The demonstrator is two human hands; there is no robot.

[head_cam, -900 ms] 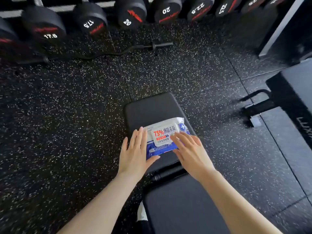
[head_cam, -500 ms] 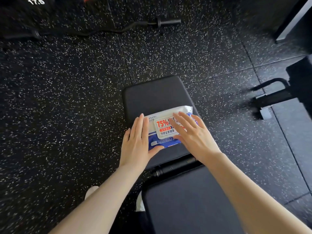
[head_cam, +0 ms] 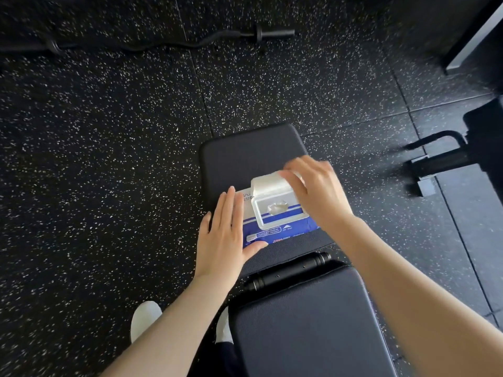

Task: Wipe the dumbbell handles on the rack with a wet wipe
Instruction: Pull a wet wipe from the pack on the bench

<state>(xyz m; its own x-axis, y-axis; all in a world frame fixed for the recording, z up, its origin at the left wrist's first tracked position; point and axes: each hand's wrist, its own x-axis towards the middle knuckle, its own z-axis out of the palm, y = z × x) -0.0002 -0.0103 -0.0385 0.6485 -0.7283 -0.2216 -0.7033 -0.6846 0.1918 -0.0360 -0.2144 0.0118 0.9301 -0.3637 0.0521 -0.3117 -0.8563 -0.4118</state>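
Note:
A blue and white wet wipe pack (head_cam: 283, 231) lies on the black bench pad (head_cam: 245, 156). Its white plastic lid (head_cam: 269, 183) stands flipped up, and a wipe tip (head_cam: 277, 208) shows in the opening. My right hand (head_cam: 315, 191) pinches the raised lid's edge from the right. Flat on the pack's left end rests my left hand (head_cam: 226, 235), fingers straight and together, pressing it down. The dumbbells and their rack are out of view.
The bench's second pad (head_cam: 307, 330) is close to me, with a black hinge bar (head_cam: 288, 270) between the pads. A curl bar (head_cam: 168, 44) lies on the speckled rubber floor beyond. Another machine's frame (head_cam: 435, 159) stands at the right. My white shoe (head_cam: 144, 319) is at the lower left.
The camera tilted down, so the dumbbell rack left the view. My right hand lifted the pack's lid open, exposing the wipe; my left hand stayed pressed on the pack.

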